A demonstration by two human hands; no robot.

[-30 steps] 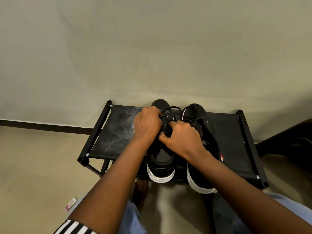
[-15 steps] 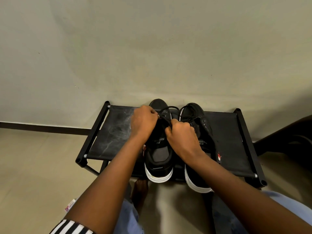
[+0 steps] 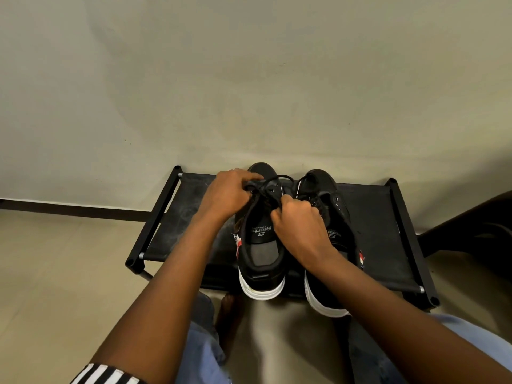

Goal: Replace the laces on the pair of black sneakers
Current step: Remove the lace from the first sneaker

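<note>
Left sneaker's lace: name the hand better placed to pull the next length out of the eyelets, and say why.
Right. The right hand sits over the left sneaker at its eyelets, fingers curled on the lace. The left hand grips the lace and upper nearer the toe, so it looks better suited to steadying.

Head view, looking forward and down, close over rack [image 3: 368, 206]

The right hand [image 3: 297, 228] covers the tongue and lower eyelets of the right sneaker [image 3: 329, 245], so that shoe's lacing under the fingers [image 3: 288, 202] cannot be told. The left hand [image 3: 227, 195] hides where the black lace [image 3: 277, 180] enters the left sneaker [image 3: 261, 245]. Both forearms and a striped sleeve [image 3: 108, 375] are cut off by the bottom edge.
</note>
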